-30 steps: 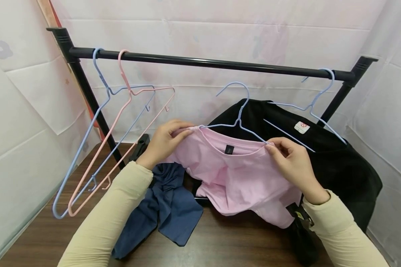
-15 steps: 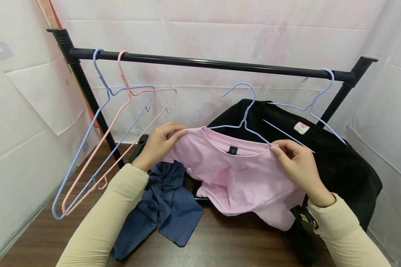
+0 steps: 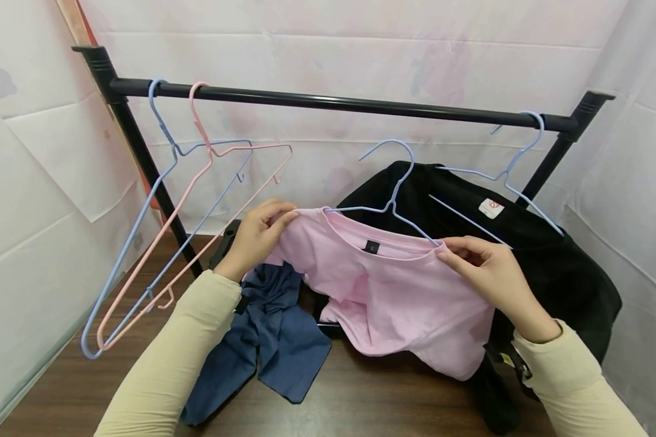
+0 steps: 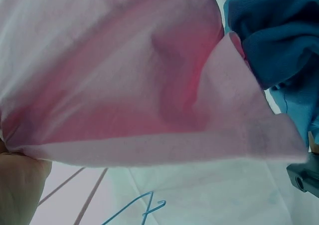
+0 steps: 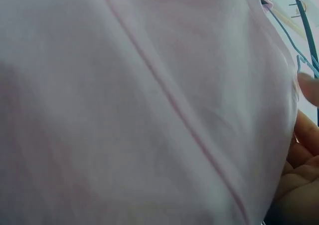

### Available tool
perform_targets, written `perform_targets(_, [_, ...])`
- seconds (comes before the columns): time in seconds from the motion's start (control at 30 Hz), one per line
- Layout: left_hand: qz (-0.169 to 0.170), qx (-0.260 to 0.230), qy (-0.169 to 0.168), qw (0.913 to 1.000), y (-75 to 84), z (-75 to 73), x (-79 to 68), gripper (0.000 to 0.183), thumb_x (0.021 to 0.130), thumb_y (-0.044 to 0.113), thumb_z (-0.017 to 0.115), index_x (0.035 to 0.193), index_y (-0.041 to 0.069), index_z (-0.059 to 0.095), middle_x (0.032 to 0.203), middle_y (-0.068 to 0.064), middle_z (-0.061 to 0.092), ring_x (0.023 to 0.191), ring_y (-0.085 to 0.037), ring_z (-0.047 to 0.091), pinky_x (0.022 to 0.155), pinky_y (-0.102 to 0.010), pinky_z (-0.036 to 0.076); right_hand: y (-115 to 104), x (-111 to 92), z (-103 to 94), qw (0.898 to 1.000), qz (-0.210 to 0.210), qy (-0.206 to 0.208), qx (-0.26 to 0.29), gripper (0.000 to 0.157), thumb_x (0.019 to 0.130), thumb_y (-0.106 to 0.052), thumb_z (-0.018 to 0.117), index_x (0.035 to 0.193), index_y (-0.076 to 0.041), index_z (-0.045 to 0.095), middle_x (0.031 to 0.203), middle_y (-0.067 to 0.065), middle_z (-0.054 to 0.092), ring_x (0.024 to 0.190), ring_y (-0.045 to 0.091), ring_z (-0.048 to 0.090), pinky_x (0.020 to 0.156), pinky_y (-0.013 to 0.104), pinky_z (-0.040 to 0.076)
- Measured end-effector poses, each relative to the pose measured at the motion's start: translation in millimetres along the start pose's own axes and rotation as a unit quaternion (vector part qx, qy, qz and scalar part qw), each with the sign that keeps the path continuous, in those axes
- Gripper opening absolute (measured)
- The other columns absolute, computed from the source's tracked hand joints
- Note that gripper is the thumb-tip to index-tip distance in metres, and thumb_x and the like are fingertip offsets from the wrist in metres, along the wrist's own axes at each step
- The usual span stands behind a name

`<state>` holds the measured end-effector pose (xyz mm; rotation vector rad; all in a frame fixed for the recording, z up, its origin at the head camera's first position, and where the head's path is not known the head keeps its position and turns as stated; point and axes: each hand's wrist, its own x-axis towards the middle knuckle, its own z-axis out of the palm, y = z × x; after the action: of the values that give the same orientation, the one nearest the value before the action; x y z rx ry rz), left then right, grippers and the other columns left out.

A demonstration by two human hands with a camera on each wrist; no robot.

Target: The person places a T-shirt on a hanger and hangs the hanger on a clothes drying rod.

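A pink T-shirt [image 3: 393, 297] hangs between the two hands in the head view, a small black label at the back of its neckline. Inside its neck sits a blue hanger [image 3: 392, 203], whose bare hook stands up below the black rail. The left hand [image 3: 257, 233] pinches the shirt's left shoulder between thumb and fingers. At the right side of the collar, close to the end of the hanger's visible arm, the right hand [image 3: 489, 276] pinches the fabric. Pink cloth fills most of both wrist views, and the hanger's lower part is hidden inside the shirt.
The black rail [image 3: 339, 103] carries an empty blue hanger [image 3: 158, 188] and a pink hanger [image 3: 197, 176] at left. At right, a black garment [image 3: 557, 285] hangs on another blue hanger [image 3: 508, 173]. Dark blue cloth [image 3: 273, 346] lies on the wooden table [image 3: 361, 400].
The left hand has slid left, outward along the shirt's shoulder. The right hand has moved slightly right and down with the collar, and the hanger's hook sits a little lower.
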<state>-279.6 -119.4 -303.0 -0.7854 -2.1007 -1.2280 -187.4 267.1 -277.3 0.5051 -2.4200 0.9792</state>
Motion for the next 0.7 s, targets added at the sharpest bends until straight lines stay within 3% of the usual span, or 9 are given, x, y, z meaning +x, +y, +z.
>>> perform_targets(0.23, [-0.001, -0.014, 0.003, 0.9999, -3.3, -0.5, -0.4, 0.015, 0.097, 0.015, 0.062, 0.102, 0.008, 0.074, 0.097, -0.006, 0.069, 0.078, -0.011, 0.052, 0.067, -0.02, 0.04, 6.3, -2.3, -4.8, 0.999, 0.003, -0.032, -0.02, 0.017, 0.089, -0.02, 0.074, 0.106, -0.017, 0.075, 0.08, -0.01, 0.068, 0.063, 0.001, 0.055, 0.057, 0.015, 0.044])
perform_targets(0.47, [0.005, -0.006, 0.024, 0.9997, -6.6, -0.3, -3.9, 0.013, 0.097, 0.015, 0.062, 0.101, 0.007, 0.072, 0.098, -0.006, 0.067, 0.078, -0.01, 0.05, 0.067, -0.02, 0.039, 11.6, -10.6, -1.3, 0.998, -0.035, -0.037, 0.034, 0.014, 0.09, -0.005, 0.069, 0.101, -0.013, 0.074, 0.085, -0.013, 0.068, 0.062, 0.002, 0.055, 0.056, 0.016, 0.045])
perform_targets(0.7, [0.014, -0.012, 0.053, 0.9984, -8.0, 4.1, -8.6, 0.011, 0.095, 0.008, 0.063, 0.101, 0.005, 0.071, 0.097, -0.009, 0.067, 0.076, -0.008, 0.049, 0.065, -0.019, 0.038, 7.8, -14.3, 0.4, 0.997, -0.053, -0.023, 0.05, 0.015, 0.09, 0.001, 0.066, 0.099, -0.01, 0.072, 0.084, -0.014, 0.066, 0.06, 0.001, 0.052, 0.053, 0.018, 0.043])
